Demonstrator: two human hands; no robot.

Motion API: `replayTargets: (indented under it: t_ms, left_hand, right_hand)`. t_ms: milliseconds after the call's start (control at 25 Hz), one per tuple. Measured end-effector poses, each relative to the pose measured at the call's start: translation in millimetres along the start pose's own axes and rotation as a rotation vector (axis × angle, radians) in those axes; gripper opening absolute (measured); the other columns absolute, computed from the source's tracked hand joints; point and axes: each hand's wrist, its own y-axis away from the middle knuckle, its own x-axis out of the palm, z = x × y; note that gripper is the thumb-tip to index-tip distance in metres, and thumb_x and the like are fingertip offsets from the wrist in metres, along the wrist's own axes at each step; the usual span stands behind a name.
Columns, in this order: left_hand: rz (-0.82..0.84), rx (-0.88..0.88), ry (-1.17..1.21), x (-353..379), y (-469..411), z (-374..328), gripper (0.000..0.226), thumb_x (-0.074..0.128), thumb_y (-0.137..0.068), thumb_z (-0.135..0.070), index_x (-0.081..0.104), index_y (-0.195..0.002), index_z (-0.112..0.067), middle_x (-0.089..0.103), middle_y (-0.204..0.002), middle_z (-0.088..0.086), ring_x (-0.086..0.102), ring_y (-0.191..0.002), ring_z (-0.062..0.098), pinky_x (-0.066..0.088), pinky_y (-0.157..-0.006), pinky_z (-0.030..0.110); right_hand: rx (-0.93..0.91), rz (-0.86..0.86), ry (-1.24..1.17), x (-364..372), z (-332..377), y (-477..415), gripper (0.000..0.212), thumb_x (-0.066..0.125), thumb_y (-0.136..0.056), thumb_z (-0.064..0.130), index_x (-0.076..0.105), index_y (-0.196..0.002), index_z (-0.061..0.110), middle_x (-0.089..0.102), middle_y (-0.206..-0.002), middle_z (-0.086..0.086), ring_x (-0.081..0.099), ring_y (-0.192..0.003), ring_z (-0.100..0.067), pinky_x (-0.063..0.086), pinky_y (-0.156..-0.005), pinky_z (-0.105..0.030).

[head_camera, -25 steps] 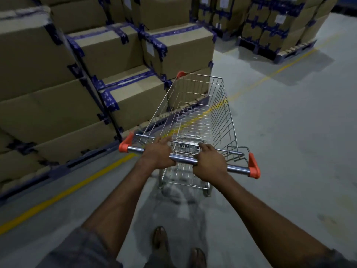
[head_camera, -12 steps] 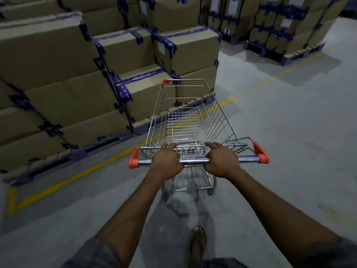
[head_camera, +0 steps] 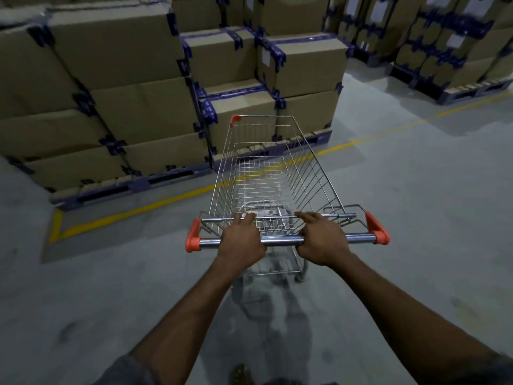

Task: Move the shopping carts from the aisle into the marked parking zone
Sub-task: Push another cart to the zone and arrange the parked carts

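An empty wire shopping cart (head_camera: 272,173) with orange corner caps stands on the grey floor in front of me, its nose pointing at the stacked cartons. My left hand (head_camera: 241,240) and my right hand (head_camera: 322,241) both grip its chrome handle bar (head_camera: 283,241), close together near the middle. A yellow floor line (head_camera: 133,215) runs under the cart's basket and turns a corner at the left, at the pallet's end.
Tall stacks of brown cartons with blue tape (head_camera: 133,87) sit on pallets right ahead and to the left. More palletised cartons (head_camera: 444,51) stand at the back right. Open grey floor (head_camera: 430,190) stretches to the right. My foot (head_camera: 241,373) shows at the bottom.
The cart and I have swung left, so it now points at the cartons instead of along the aisle. The yellow line's corner has come into view. Both hands kept their grip.
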Motion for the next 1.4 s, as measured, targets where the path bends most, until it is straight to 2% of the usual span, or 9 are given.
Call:
replayTargets:
  t_ms: [200, 400, 560, 760, 880, 1000, 1120, 1240, 1400]
  left_hand:
    - [-0.025, -0.114, -0.027, 8.9, 47.7, -24.4, 0.043, 0.063, -0.08, -0.044, 0.076, -0.107, -0.013, 0.043, -0.154, -0.003, 0.041, -0.137, 0.027, 0.054, -0.089, 0.044]
    - [-0.111, -0.229, 0.027, 16.8, 96.5, -43.4, 0.07, 0.068, -0.078, -0.047, 0.052, -0.14, -0.019, 0.056, -0.141, -0.003, 0.051, -0.129, 0.023, 0.055, -0.083, 0.042]
    - [-0.139, -0.297, 0.03, 17.7, 134.2, -47.5, 0.074, 0.068, -0.079, -0.05, 0.047, -0.145, -0.024, 0.055, -0.144, -0.003, 0.052, -0.129, 0.024, 0.056, -0.086, 0.044]
    - [-0.159, -0.393, 0.002, 24.3, 176.9, -32.1, 0.075, 0.065, -0.078, -0.055, 0.05, -0.145, -0.026, 0.056, -0.145, -0.002, 0.055, -0.129, 0.025, 0.058, -0.084, 0.048]
    - [-0.186, -0.449, -0.02, 24.6, 204.4, -22.9, 0.075, 0.065, -0.076, -0.057, 0.051, -0.144, -0.027, 0.058, -0.143, -0.003, 0.056, -0.128, 0.024, 0.058, -0.081, 0.047]
    - [-0.212, -0.518, -0.038, 25.0, 233.1, -9.3, 0.074, 0.065, -0.076, -0.059, 0.052, -0.143, -0.028, 0.059, -0.139, -0.005, 0.056, -0.126, 0.022, 0.059, -0.078, 0.044]
    - [-0.268, -0.579, -0.03, 28.4, 264.4, 9.1, 0.075, 0.071, -0.075, -0.057, 0.053, -0.142, -0.029, 0.058, -0.141, -0.002, 0.057, -0.125, 0.023, 0.058, -0.076, 0.043]
    - [-0.329, -0.662, 0.037, 28.0, 301.2, 36.4, 0.08, 0.076, -0.073, -0.053, 0.049, -0.144, -0.03, 0.047, -0.148, 0.002, 0.051, -0.129, 0.024, 0.057, -0.081, 0.046]
    - [-0.356, -0.644, 0.018, 25.2, 359.4, 83.8, 0.072, 0.073, -0.073, -0.047, 0.05, -0.14, -0.031, 0.048, -0.135, 0.0, 0.05, -0.123, 0.023, 0.046, -0.093, 0.044]
  right_hand:
    - [-0.07, 0.005, 0.02, 3.2, 2.6, 32.9, 0.035, 0.061, -0.072, 0.042, 0.081, -0.095, 0.024, 0.035, -0.162, 0.013, 0.036, -0.146, -0.012, 0.051, -0.095, -0.038]
    - [-0.179, -0.042, 0.035, 10.3, 7.9, 62.5, 0.04, 0.062, -0.075, 0.038, 0.077, -0.109, 0.025, 0.041, -0.16, 0.009, 0.038, -0.146, -0.015, 0.053, -0.095, -0.042]
    - [-0.287, -0.039, 0.015, 17.4, 19.7, 76.8, 0.078, 0.055, -0.078, 0.044, 0.039, -0.153, 0.029, 0.042, -0.159, 0.003, 0.04, -0.145, -0.02, 0.052, -0.096, -0.042]
    - [-0.396, 0.011, -0.065, 11.9, 53.0, 87.0, 0.099, 0.055, -0.076, 0.051, 0.011, -0.162, 0.03, 0.037, -0.161, 0.001, 0.038, -0.144, -0.025, 0.054, -0.092, -0.045]
    - [-0.415, 0.087, -0.009, 10.0, 81.6, 91.4, 0.094, 0.059, -0.078, 0.048, 0.02, -0.161, 0.029, 0.03, -0.165, 0.001, 0.027, -0.151, -0.024, 0.046, -0.104, -0.048]
    - [-0.466, 0.065, 0.02, 15.3, 114.3, 97.2, 0.09, 0.062, -0.076, 0.046, 0.027, -0.158, 0.031, 0.036, -0.162, 0.001, 0.029, -0.15, -0.025, 0.048, -0.103, -0.047]
    - [-0.556, -0.011, 0.008, 23.3, 148.1, 106.5, 0.083, 0.065, -0.075, 0.039, 0.038, -0.153, 0.031, 0.045, -0.155, 0.001, 0.041, -0.143, -0.025, 0.053, -0.094, -0.044]
    - [-0.726, -0.149, -0.035, 32.9, 189.4, 113.3, 0.072, 0.069, -0.078, 0.031, 0.044, -0.146, 0.03, 0.055, -0.14, 0.003, 0.06, -0.119, -0.024, 0.056, -0.075, -0.038]
    - [-0.97, -0.186, -0.063, 41.4, 258.8, 118.4, 0.069, 0.06, -0.091, 0.053, 0.031, -0.152, 0.036, 0.063, -0.131, 0.004, 0.069, -0.098, -0.024, 0.056, -0.066, -0.038]
